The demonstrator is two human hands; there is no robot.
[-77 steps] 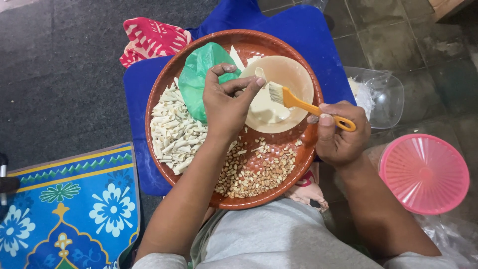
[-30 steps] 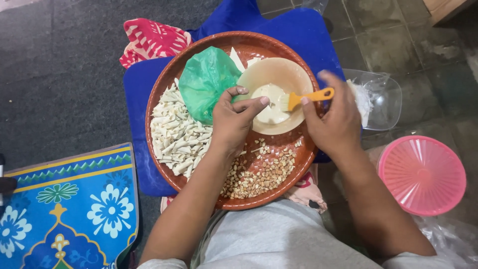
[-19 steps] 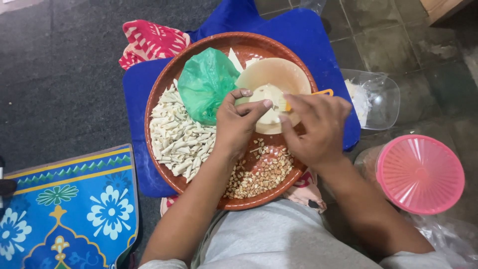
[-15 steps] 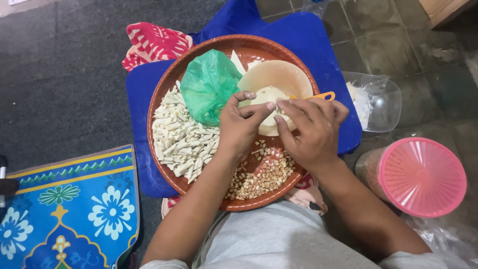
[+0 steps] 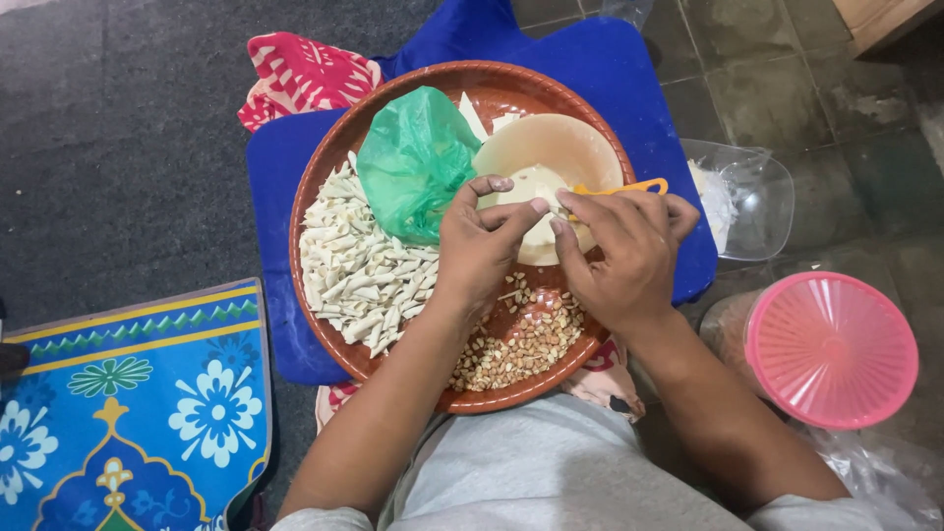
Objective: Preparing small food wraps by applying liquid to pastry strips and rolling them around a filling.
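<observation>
My lap fills the bottom of the frame, and on it sits the big brown tray (image 5: 324,177), resting on a blue board (image 5: 629,69) at centre. On the tray, the pile of folded pastries (image 5: 359,270) takes the left, a green bag (image 5: 418,157) the top, nuts (image 5: 516,344) the bottom, and a cream bowl (image 5: 551,138) the upper right.

My left hand (image 5: 477,246) and right hand (image 5: 629,251) meet at the bowl's near edge, fingers curled and pinching a pale wrapper (image 5: 536,187) between thumb and forefinger tips. The right also keeps the orange brush (image 5: 619,187) tucked under its fingers. By my judgement I am at the folding step: the wrapper is being pinched shut. Next calls for pressing the seam tight and setting the piece with the pile at left.

My hands hide most of the wrapper and the brush head, so any filling is out of sight. The pink lid (image 5: 831,349) at lower right covers its container.
</observation>
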